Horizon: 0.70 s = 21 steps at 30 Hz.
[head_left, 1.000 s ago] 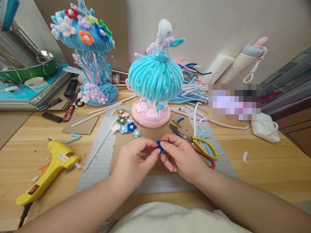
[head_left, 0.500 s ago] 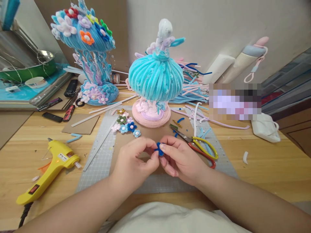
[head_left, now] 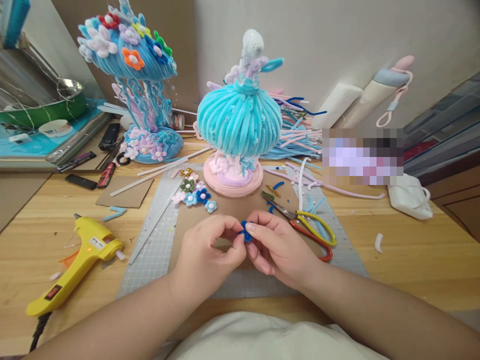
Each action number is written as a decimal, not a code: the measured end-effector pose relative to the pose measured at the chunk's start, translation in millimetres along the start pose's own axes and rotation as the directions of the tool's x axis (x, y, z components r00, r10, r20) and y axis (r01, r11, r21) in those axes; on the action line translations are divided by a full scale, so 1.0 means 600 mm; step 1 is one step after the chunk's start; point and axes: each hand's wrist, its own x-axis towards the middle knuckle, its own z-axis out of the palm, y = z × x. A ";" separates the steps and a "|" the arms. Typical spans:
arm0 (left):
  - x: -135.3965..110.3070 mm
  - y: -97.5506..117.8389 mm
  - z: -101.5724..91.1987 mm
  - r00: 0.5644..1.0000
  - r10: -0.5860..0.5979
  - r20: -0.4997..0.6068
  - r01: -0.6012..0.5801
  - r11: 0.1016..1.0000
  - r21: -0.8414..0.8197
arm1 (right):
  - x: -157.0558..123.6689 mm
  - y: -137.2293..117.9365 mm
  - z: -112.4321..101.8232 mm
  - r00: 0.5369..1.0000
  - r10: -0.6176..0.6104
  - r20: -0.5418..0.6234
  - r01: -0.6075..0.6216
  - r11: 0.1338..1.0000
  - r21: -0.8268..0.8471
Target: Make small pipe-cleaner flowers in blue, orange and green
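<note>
My left hand [head_left: 210, 250] and my right hand [head_left: 277, 242] meet above the grey cutting mat [head_left: 157, 240], both pinching a small dark blue pipe-cleaner piece [head_left: 245, 232] between thumbs and fingertips. Just beyond them lies a cluster of small pipe-cleaner flowers [head_left: 195, 192] in white, blue and green. Behind that stands a turquoise pipe-cleaner figure on a pink base [head_left: 240, 120].
Scissors with yellow and red handles [head_left: 307, 227] lie right of my hands. A yellow glue gun [head_left: 78, 260] rests at the left. A second blue flower-covered figure [head_left: 138, 85] stands back left, with loose pipe cleaners [head_left: 300, 140] piled back right and a white bag [head_left: 408, 195] at right.
The hands have shifted slightly toward me and the fingers have worked the blue piece a little; nothing else has moved.
</note>
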 end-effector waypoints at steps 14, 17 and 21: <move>0.025 -0.006 -0.012 0.954 -0.156 0.256 0.283 0.748 -0.601 | 0.002 -0.022 -0.016 0.995 0.027 0.100 -0.021 0.998 -0.059; 0.019 -0.013 -0.009 0.987 -0.123 0.100 0.157 0.855 -0.495 | 0.003 -0.022 -0.014 0.994 0.016 0.105 -0.018 1.000 0.012; 0.015 -0.015 -0.007 1.000 -0.020 0.023 0.027 0.941 -0.338 | 0.003 -0.022 -0.014 0.996 0.020 0.085 -0.019 1.000 -0.015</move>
